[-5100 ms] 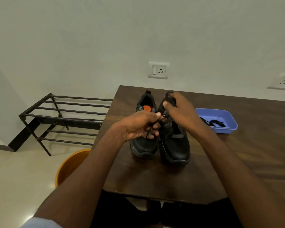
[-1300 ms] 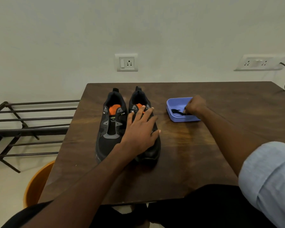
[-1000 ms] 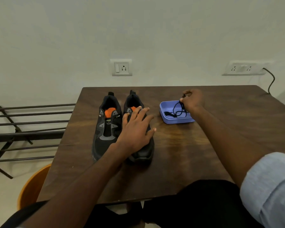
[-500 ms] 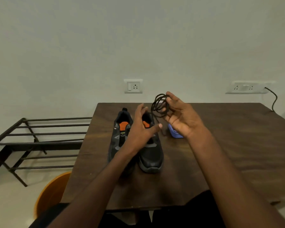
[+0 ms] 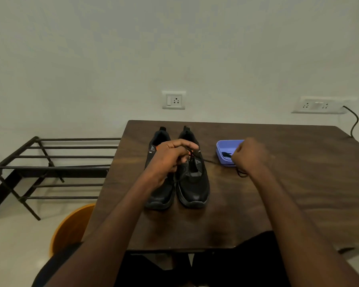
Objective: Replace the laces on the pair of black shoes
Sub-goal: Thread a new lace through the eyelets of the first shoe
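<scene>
Black lace (image 5: 210,161) stretched left-right over right shoe (image 5: 192,172), pinched by left hand (image 5: 170,157), right hand (image 5: 250,155) clenching far end.

No legible txt anywhere.

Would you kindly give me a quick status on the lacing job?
Both hands grip one black lace, stretched between them. Both shoes unlaced. Another lace in the blue tray. Nothing in the way.
</scene>
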`<state>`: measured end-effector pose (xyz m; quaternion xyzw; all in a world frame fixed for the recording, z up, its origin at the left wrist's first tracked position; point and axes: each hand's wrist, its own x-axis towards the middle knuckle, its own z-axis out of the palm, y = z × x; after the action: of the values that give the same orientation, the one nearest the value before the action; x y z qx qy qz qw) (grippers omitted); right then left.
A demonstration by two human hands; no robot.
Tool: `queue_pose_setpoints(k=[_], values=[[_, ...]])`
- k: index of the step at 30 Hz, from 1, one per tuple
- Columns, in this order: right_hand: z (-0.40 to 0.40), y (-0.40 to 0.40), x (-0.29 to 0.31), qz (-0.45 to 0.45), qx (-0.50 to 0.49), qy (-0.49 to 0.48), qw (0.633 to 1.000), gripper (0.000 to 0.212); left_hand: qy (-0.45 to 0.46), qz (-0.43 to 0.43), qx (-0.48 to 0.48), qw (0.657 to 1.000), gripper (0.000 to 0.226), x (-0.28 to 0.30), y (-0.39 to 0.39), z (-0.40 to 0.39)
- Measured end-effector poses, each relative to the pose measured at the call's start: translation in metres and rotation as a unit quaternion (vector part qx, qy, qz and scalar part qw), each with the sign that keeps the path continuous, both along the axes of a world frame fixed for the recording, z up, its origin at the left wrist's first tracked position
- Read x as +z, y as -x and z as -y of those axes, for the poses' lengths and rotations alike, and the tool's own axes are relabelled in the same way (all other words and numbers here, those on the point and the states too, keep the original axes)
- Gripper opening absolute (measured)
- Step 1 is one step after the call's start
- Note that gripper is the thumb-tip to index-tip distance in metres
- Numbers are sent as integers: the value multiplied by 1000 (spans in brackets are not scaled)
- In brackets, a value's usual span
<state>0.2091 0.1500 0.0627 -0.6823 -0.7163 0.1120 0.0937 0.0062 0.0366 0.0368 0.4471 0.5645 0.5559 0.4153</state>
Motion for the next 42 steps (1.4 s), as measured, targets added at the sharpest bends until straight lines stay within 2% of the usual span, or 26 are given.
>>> queue_pose_setpoints(k=[1,2,3,5,7,8,10,12,15,16,18,20,21,22,23,25,26,28,31,32,33,35,37,38,40,42], values=[[4,0,0,68,7,18,998,12,5,-12,4,1000,31,0,-3,-1],[6,1,1,94,25,21,995,15,9,-27,8,1000,29,-1,-6,-2],[7,2,0,70,63,9,995,16,10,-40,8,999,26,-1,-10,-3],[10,9,6,-99,167,16,981,26,0,-56,17,998,20,-1,-15,-7],[22,19,15,-284,216,166,919,25,-18,-57,47,997,17,-2,-17,-10],[26,21,17,-313,225,239,891,26,-28,-52,60,996,17,-2,-17,-11],[26,21,14,-282,246,281,884,19,-36,-32,71,996,17,-1,-13,-11],[20,20,8,-275,223,227,907,8,-37,-1,70,997,19,2,-9,-7],[10,16,7,-285,177,107,936,10,-46,36,65,996,23,7,-4,-3],[12,16,9,-306,196,110,925,15,-53,44,59,996,24,9,-4,-3],[24,23,16,-359,251,207,875,26,-67,53,55,995,26,11,-6,-4],[32,29,18,-357,300,309,829,29,-74,60,73,993,25,11,-8,-4],[33,30,17,-354,316,325,818,27,-74,66,82,992,25,12,-7,-4],[33,30,17,-354,312,312,824,26,-72,69,89,991,24,11,-5,-4],[31,29,16,-344,289,265,853,28,-65,61,94,992,24,10,-1,-4],[14,18,13,-236,205,81,946,40,-34,25,99,994,23,8,9,-3],[4,9,12,-158,157,-12,975,48,-21,6,99,995,22,6,12,-3],[-14,-7,12,-59,95,-72,991,53,-1,-23,91,996,21,3,13,-4],[-21,-10,8,67,93,-24,993,34,-3,-32,76,997,22,0,6,-7],[-16,-5,7,70,124,-11,990,36,-7,-28,70,997,23,-1,3,-7],[-10,2,4,22,179,11,984,46,-11,-26,63,998,24,-2,-1,-8],[6,17,6,-129,292,92,943,52,-15,-25,50,998,26,-6,-8,-9],[17,28,7,-243,352,199,882,39,-14,-9,51,999,28,-8,-13,-10],[17,31,5,-270,357,218,867,26,-9,-3,55,998,28,-9,-14,-11],[11,32,0,-259,328,173,892,8,3,-7,56,998,25,-11,-12,-11],[-8,24,-9,-158,246,69,954,13,19,-42,50,998,17,-13,-8,-12]])
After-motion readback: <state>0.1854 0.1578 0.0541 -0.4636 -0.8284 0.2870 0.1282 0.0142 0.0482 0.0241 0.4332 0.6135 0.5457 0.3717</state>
